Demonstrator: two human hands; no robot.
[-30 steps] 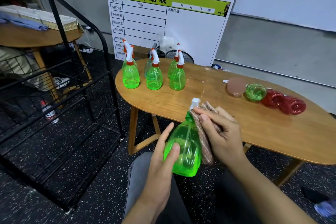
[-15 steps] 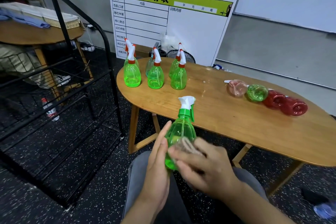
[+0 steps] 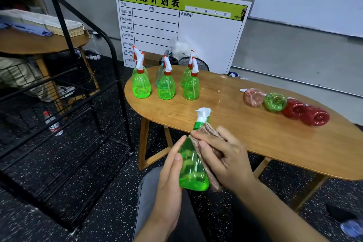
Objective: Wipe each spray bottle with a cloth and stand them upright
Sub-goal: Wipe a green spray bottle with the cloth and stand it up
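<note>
A: Where is the bottle that is being wiped?

B: The green spray bottle is off the desk, held just in front of the desk's near edge, above the person's lap. It stands close to upright, its white trigger head uppermost and level with that edge.

A: How do the hands sit on it?

B: The left hand lies along the bottle's left side with fingers straight and together, flat against the plastic. The right hand curls round a brownish cloth and presses it on the bottle's right side, from the green collar down to the base.

A: And the rest of the bottles?

B: At the desk's far left end stand six upright bottles in two close rows, mostly green, with white triggers and red collars. Toward the desk's right end lie four bottles on their sides, touching in a row with bases toward the camera: a pale pink bottle, a green lying bottle, then two red bottles.

A: Anything beside the desk?

B: A black metal rack stands left of the desk, and a white board with a green header leans on the wall behind it.
</note>
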